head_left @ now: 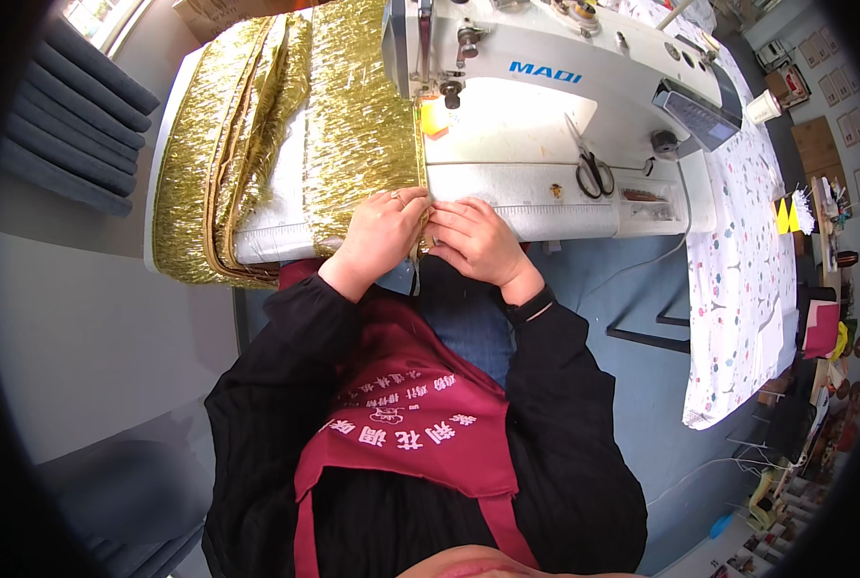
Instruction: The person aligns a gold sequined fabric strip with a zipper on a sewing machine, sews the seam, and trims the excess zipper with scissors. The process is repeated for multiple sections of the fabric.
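A strip of gold tinsel fringe (357, 125) lies on the sewing machine bed, its bound right edge running up to the needle area of the white sewing machine (565, 63). My left hand (383, 234) rests on the near end of that edge, fingers closed on it. Close beside it, my right hand (478, 241) has its fingers bent together at the same edge, with the thumb underneath. The fingertips of both hands nearly touch, and they hide the bit of edge between them. A small orange-yellow piece (435, 118) sits just right of the needle area.
More gold fringe (194, 144) is folded in layers at the left and hangs over the front edge. Black-handled scissors (595, 175) and a small clear-lidded compartment (647, 207) are at the right of the bed. Patterned white cloth (738, 318) drapes off a table farther right.
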Motion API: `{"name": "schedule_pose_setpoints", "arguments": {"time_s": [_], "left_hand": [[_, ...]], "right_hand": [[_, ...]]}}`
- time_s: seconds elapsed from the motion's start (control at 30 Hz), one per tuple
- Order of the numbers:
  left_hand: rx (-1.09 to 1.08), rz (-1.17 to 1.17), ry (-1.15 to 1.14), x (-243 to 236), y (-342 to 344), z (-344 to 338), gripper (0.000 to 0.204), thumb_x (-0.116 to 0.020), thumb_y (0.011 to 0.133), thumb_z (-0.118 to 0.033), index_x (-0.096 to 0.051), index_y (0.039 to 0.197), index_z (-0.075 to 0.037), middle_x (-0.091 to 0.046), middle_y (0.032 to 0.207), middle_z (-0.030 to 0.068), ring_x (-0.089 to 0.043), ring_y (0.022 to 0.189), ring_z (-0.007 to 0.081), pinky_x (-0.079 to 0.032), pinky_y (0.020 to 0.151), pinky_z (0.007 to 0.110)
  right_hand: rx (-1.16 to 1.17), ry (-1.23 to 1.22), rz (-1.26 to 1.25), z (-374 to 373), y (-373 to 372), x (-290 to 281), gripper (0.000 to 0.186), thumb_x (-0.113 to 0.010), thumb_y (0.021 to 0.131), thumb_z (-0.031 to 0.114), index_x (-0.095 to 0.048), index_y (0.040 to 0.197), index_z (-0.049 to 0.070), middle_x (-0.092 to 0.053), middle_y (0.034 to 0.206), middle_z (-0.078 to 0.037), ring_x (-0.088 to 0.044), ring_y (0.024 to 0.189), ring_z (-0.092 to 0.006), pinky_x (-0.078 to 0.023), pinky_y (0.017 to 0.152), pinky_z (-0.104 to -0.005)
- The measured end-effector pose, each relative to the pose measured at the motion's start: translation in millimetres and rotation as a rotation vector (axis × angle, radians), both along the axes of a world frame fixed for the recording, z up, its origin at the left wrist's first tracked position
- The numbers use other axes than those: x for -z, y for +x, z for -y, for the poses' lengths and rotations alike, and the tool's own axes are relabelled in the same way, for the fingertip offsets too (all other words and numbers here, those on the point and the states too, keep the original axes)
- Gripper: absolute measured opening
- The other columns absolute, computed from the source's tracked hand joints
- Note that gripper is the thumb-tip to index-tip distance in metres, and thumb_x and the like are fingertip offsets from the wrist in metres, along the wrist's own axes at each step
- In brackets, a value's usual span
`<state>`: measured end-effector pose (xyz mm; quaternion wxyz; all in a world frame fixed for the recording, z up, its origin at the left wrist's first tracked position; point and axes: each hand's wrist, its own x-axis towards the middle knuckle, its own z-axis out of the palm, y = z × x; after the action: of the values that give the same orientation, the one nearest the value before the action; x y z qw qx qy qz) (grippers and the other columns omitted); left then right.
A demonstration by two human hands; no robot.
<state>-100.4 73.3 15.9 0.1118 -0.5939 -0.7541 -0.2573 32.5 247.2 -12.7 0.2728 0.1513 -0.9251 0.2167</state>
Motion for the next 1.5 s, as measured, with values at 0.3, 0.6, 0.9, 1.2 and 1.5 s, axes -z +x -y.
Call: {"name": "schedule_pose_setpoints", "arguments": {"time_s": [0.3, 0.6, 0.9, 1.2, 1.5], "left_hand": [[-0.027, 0.012, 0.001, 3.9, 0.4, -0.2, 0.017, -0.069, 0.092, -0.01, -0.07, 0.107, -0.004, -0.075, 0.111, 0.0086, -0.072, 0.091, 0.0263, -0.055, 0.082, 0.039], [-0.007, 0.021, 0.034, 17.9, -3.5, -4.1, 0.023, -0.071, 0.085, -0.014, -0.069, 0.107, -0.006, -0.073, 0.115, 0.0073, -0.069, 0.11, 0.027, -0.056, 0.091, 0.04], [-0.029, 0.056, 0.057, 14.0, -1.4, -3.6, 0.021, -0.07, 0.088, -0.016, -0.072, 0.105, -0.005, -0.074, 0.112, 0.0079, -0.068, 0.111, 0.0283, -0.055, 0.094, 0.041], [-0.003, 0.098, 0.036, -0.3, -1.2, -6.9, 0.022, -0.061, 0.097, -0.013, -0.075, 0.108, 0.0, -0.076, 0.11, 0.013, -0.068, 0.112, 0.0315, -0.052, 0.1, 0.043], [0.019, 0.166, -0.032, -4.4, -24.2, -20.4, 0.028, -0.058, 0.097, -0.012, -0.073, 0.115, 0.004, -0.075, 0.117, 0.018, -0.067, 0.117, 0.0351, -0.049, 0.107, 0.044]], "right_hand": [[-0.014, 0.002, -0.007, -0.9, -0.4, -0.7, 0.032, -0.077, 0.089, 0.026, -0.074, 0.116, 0.009, -0.073, 0.123, -0.003, -0.064, 0.123, -0.0188, -0.046, 0.106, -0.0401], [-0.017, -0.01, -0.003, -1.6, -0.2, -0.2, 0.032, -0.077, 0.088, 0.025, -0.074, 0.116, 0.009, -0.073, 0.123, -0.004, -0.064, 0.123, -0.0195, -0.047, 0.106, -0.0409], [-0.009, -0.028, 0.004, 0.3, -0.2, -2.7, 0.032, -0.079, 0.087, 0.024, -0.074, 0.114, 0.008, -0.073, 0.122, -0.005, -0.065, 0.122, -0.022, -0.048, 0.106, -0.0425], [0.047, -0.044, 0.004, 4.3, -0.9, -8.0, 0.032, -0.079, 0.086, 0.02, -0.074, 0.114, 0.006, -0.072, 0.125, -0.007, -0.066, 0.119, -0.0244, -0.05, 0.104, -0.0415], [0.125, -0.023, 0.034, 1.7, -15.9, -14.4, 0.025, -0.075, 0.087, 0.014, -0.074, 0.11, 0.003, -0.071, 0.126, -0.011, -0.066, 0.117, -0.0296, -0.049, 0.104, -0.0433]]}}
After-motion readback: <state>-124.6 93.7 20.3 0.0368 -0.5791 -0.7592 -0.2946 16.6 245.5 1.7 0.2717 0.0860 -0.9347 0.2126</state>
